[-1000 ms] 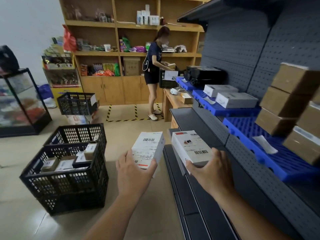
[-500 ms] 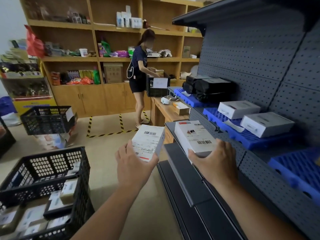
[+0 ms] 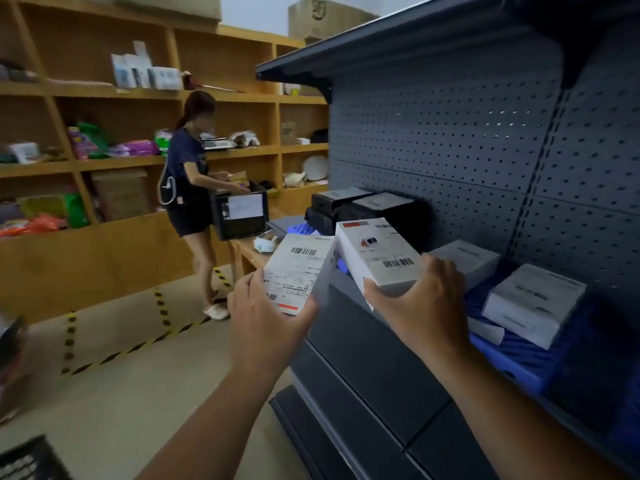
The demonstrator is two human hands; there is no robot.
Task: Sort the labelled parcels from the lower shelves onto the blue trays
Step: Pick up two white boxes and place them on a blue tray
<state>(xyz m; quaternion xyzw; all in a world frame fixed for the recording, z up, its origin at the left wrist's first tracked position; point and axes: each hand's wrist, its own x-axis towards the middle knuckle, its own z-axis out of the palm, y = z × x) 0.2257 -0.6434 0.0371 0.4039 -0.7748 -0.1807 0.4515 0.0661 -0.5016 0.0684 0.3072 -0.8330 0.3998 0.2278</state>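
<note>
Cardboard, stiff and probably light: each hand (left hand, right hand) clasps one white labelled rectangular parcel by its near end, above the blue ridged plastic tray's front edge.

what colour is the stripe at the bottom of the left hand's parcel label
Red-orange, on the white parcel in the head view.

Dim, soft indoor light, wide-angle bend.
Wooden shelves glow warm; the dark rack sits in shadow, edges smear, crate blurs.
</note>
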